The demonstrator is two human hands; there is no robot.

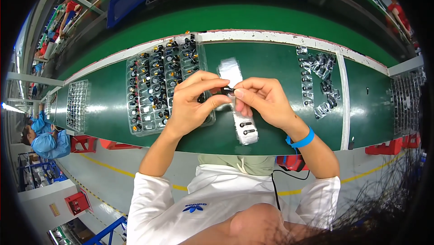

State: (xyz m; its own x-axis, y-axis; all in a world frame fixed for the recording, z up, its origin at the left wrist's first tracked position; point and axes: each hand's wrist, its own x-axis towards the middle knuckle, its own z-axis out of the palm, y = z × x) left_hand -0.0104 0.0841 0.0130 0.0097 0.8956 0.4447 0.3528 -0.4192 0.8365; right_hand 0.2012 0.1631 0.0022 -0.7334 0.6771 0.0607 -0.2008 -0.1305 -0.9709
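Between my two hands is a small black part (227, 90), its kind too small and too covered to make out. My left hand (192, 100) pinches it from the left with thumb and forefinger. My right hand (264, 100) has thumb and forefinger closed on its right end; a blue band circles that wrist. Beneath the hands lies a strip of white and clear small bags (230, 69), partly hidden by my fingers. Two black stick-shaped pieces (247, 127) show on its near end. Left of my left hand stands a clear plastic tray (140, 132) holding many small black and orange parts.
Bagged black pieces (322, 66) lie on the green bench at right, beside a white divider strip (346, 100). Further trays stand at far left (77, 105) and far right (409, 102). Beyond the bench is a conveyor with blue trays (128, 1). Co-workers sit along the lines.
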